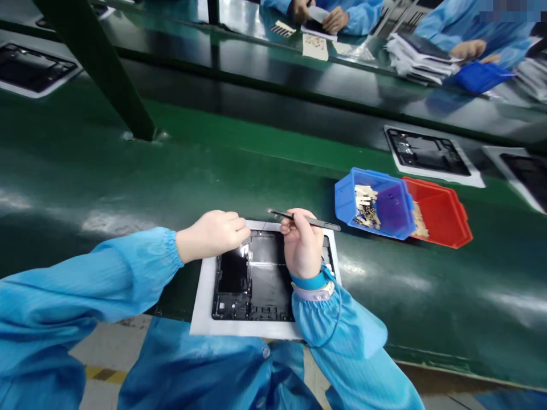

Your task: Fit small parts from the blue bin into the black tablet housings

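A black tablet housing (269,285) lies on a white sheet (203,316) at the bench's near edge. My right hand (304,242) is above the housing's right part, closed round a pair of dark tweezers (322,223). The tweezers' tips point left, over the far edge of the sheet. Over the housing's far left corner is my left hand (216,233), its fingers curled together. Whatever those fingers may hold is hidden. A blue wristband with a thin cord circles my right wrist.
Right of the sheet stand a blue bin (391,199) with small pale and dark pieces and a red bin (444,213) with pale pieces. Other housings (429,152) lie on sheets farther back. A green post (106,68) rises at left. Two people work across the bench.
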`<action>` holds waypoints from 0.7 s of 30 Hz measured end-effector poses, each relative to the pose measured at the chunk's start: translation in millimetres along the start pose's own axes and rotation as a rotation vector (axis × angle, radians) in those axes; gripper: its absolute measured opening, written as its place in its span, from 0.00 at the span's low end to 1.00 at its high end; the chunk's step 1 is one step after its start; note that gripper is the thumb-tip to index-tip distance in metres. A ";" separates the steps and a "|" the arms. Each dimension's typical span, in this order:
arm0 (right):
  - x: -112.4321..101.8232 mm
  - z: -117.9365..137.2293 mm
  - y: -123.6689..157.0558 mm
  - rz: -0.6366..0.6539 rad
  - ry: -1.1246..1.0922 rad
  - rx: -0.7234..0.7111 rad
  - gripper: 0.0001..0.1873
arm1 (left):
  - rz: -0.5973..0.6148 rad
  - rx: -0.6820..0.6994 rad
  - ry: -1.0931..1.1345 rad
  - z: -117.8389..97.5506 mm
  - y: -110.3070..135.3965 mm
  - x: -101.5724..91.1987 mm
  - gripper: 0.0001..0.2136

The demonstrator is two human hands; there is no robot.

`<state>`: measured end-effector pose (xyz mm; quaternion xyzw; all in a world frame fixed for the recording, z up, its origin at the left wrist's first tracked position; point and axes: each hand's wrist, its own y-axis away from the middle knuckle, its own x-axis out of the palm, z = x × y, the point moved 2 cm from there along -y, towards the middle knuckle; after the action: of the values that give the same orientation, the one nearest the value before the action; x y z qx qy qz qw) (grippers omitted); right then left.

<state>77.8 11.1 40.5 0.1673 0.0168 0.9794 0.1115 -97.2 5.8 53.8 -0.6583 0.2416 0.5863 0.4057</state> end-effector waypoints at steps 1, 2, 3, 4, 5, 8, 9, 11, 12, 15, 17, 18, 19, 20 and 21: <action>-0.7 -0.6 0.7 0.009 0.010 -0.001 0.06 | -0.026 -0.052 0.067 2.7 5.4 1.5 0.09; -1.3 -1.3 1.6 0.028 0.034 0.001 0.06 | -0.044 -0.106 0.140 4.5 10.9 3.1 0.08; -1.6 -2.1 2.7 0.058 0.071 0.006 0.06 | -0.054 -0.156 0.211 5.3 16.1 4.9 0.07; -1.6 -2.9 3.9 0.097 0.120 0.014 0.06 | -0.059 -0.193 0.268 5.4 20.8 6.6 0.06; -1.2 -3.7 5.3 0.140 0.173 0.022 0.07 | -0.062 -0.220 0.309 4.9 24.7 8.0 0.05; 2.4 -4.7 9.3 0.241 0.317 0.041 0.07 | -0.063 -0.262 0.362 3.7 31.1 9.7 0.05; 4.1 -4.5 10.3 0.253 0.351 0.043 0.07 | -0.062 -0.266 0.378 4.0 31.6 9.6 0.05; 7.4 -4.0 11.7 0.254 0.400 0.041 0.06 | -0.070 -0.270 0.425 5.8 31.7 8.7 0.05; 8.9 -3.9 12.1 0.248 0.421 0.037 0.05 | -0.079 -0.271 0.452 7.2 31.4 8.1 0.05; 11.4 -5.8 12.3 0.253 0.497 0.028 0.05 | -0.087 -0.290 0.526 12.2 31.4 7.1 0.05; 11.2 -8.5 12.2 0.262 0.565 0.027 0.06 | -0.079 -0.311 0.575 15.3 31.9 7.3 0.05; 10.5 -10.0 12.1 0.263 0.599 0.027 0.07 | -0.071 -0.322 0.602 16.6 32.3 7.6 0.05; 9.7 -11.4 12.0 0.260 0.629 0.029 0.08 | -0.062 -0.332 0.630 17.6 32.7 7.9 0.05; 8.9 -12.7 11.8 0.255 0.653 0.032 0.09 | -0.052 -0.337 0.655 18.3 33.1 8.3 0.05; 8.2 -13.7 11.8 0.252 0.670 0.038 0.09 | -0.041 -0.337 0.675 18.7 33.4 8.8 0.05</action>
<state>63.2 1.5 31.1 -0.1605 0.0500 0.9855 -0.0249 -132.8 3.9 37.2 -0.8765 0.2488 0.3597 0.2010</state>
